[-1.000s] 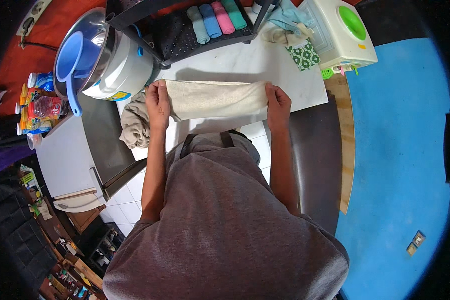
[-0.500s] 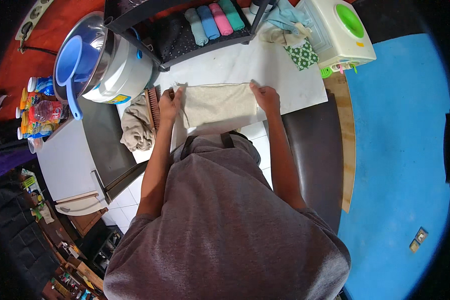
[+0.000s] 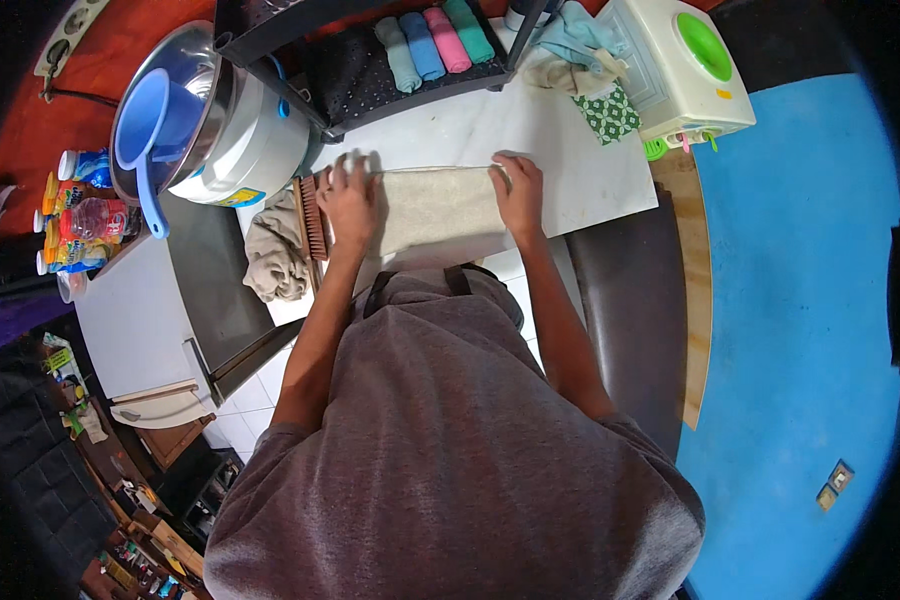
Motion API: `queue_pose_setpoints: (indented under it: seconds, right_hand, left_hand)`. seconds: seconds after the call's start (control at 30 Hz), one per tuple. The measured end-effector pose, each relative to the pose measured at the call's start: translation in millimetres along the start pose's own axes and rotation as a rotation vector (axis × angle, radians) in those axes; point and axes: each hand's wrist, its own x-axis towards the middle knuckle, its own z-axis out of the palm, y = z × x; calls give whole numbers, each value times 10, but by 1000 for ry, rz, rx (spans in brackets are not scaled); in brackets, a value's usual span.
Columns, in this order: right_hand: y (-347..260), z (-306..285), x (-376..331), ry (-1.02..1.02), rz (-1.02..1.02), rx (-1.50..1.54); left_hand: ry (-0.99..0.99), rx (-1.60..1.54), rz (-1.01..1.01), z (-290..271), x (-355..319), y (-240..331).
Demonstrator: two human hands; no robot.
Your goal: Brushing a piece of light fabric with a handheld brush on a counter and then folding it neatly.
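A beige cloth (image 3: 435, 210) lies folded flat on the white marble slab (image 3: 580, 170). My left hand (image 3: 348, 196) presses on its left end, fingers spread. My right hand (image 3: 519, 190) presses on its right end, palm down. Both forearms come up from my grey shirt. A brown scrub brush (image 3: 312, 215) lies right beside my left hand, and a crumpled beige rag (image 3: 273, 258) sits just left of the brush.
A dark rack (image 3: 370, 60) behind the slab holds several rolled coloured cloths (image 3: 435, 42). A steel pot (image 3: 235, 130) with a blue ladle (image 3: 148, 130) stands at the left. A white box with a green lid (image 3: 685, 65) and a green patterned cloth (image 3: 608, 112) sit at the right. Bottles (image 3: 75, 215) crowd the far left.
The cloth was held stretched between both hands; it has since been brought down and folded smaller on the slab, and both hands now press flat on it, closer together.
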Motion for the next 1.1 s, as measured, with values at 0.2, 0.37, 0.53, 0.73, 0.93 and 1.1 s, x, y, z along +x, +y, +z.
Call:
queue_pose_setpoints:
  seconds: [0.2,0.37,0.53,0.73,0.93,1.1]
  right_hand:
    - [-6,60,134,-257,-68,-57]
    - [14,23,241,-531,-52,-91]
    - [-135,-89,243,-619,-47,44]
    - [-354,74,380,-531,-348,145]
    - [-293,183,505,-786,-197,279]
    - [-155,67,617,-859,-221,297]
  left_hand:
    - [-249,-282,68,154,110,199]
    - [-346,-425,172,158,204,97]
    - [-553,-525,187,-108,335,172]
    - [-551,-509,407,-162,478,210]
    - [-491,-623,263,-122,377,244]
    - [-554,-274,277,-23,351,-12]
